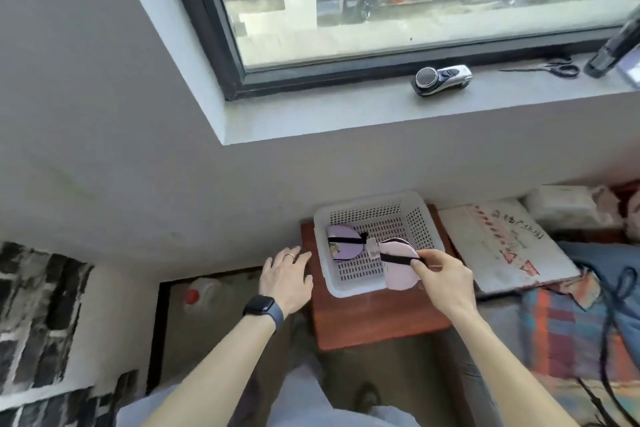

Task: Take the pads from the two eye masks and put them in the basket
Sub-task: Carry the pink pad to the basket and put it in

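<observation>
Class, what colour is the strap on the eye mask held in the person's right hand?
Black: the strap crosses the pale pink eye mask, clearest in the head view.

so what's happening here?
A person stands over a white basket on a small red-brown table. The right hand has a grip on the black strap of a pink mask at the basket's near right edge. A purple mask lies inside, on the left. The left hand is open beside the basket, holding nothing. No loose pads visible.

Basket (353, 289) on table (374, 322); two masks (343, 246) inside.
</observation>
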